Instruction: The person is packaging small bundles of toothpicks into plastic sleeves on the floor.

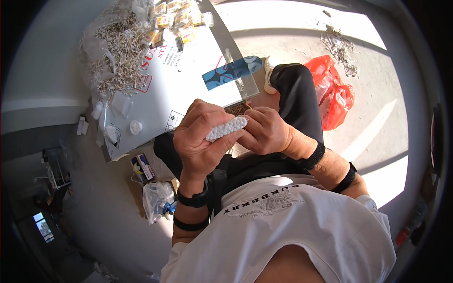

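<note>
A bundle of white-tipped cotton swabs (227,129) is clasped in my left hand (194,137), its packed round tips facing up. My fingers and thumb wrap around its sides. My right hand (266,128) is closed at the bundle's right end, with the fingertips bent inward against it. What those fingers pinch is hidden. Beyond my hands, on the table's left side, lies a large heap of loose cotton swabs (120,52) in clear plastic. Several small filled packets (181,20) with yellow and white labels are piled beside the heap.
The white-topped table (188,66) has a blue strip (231,73) taped near its right corner. A small white round container (136,127) stands at its near left. Red plastic bags (330,92) and scattered swabs (339,49) lie on the floor at right; an open carton (137,195) is at lower left.
</note>
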`<action>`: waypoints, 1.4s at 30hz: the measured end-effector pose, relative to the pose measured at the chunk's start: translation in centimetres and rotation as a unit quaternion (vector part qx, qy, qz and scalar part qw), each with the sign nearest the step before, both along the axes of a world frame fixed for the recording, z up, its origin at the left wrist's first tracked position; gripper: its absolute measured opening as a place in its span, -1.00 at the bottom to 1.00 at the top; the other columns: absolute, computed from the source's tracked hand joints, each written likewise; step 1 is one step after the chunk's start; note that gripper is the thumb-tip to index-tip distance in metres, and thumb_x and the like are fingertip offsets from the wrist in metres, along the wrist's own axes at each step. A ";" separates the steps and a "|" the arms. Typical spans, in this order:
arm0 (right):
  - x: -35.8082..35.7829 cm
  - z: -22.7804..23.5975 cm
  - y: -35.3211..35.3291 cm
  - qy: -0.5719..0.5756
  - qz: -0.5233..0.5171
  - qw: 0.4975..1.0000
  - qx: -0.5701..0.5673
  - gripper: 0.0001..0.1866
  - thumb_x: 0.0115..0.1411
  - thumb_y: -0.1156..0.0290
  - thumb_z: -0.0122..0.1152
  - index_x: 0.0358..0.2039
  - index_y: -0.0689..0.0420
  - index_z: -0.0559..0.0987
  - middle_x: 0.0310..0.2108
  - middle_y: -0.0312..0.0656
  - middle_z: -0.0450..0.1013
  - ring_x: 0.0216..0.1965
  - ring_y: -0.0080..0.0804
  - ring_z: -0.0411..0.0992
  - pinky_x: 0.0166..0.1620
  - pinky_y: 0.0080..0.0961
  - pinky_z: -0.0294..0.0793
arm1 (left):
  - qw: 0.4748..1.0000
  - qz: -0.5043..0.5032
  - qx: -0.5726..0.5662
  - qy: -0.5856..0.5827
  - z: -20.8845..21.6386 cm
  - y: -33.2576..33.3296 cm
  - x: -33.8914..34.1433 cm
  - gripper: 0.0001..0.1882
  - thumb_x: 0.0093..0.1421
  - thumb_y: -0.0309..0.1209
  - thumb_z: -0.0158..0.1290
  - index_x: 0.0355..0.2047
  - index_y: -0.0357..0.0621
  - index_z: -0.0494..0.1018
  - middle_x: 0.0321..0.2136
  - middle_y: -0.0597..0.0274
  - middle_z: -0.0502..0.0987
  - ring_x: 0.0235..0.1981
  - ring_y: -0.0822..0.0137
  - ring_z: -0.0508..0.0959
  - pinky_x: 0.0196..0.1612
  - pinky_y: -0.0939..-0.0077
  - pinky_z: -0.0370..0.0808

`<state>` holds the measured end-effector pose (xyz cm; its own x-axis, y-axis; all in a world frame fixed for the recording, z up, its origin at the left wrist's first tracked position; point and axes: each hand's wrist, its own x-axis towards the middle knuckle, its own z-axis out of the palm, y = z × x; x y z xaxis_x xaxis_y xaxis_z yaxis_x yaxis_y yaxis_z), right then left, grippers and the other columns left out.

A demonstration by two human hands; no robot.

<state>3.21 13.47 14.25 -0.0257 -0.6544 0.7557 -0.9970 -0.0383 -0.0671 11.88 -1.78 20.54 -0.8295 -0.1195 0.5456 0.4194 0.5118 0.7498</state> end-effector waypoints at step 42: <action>-1.9 1.1 -0.9 -0.374 0.038 0.926 0.033 -0.81 -0.01 0.49 0.32 -0.47 0.17 0.44 -0.44 -0.15 0.38 -0.43 -0.09 0.40 -0.39 -0.31 0.37 | 0.994 0.034 -0.067 -0.081 -3.9 -1.7 0.1 -0.86 -0.04 -0.73 0.03 -0.44 -0.30 0.39 -0.46 0.10 0.46 -0.47 0.18 0.49 -0.42 0.43 0.44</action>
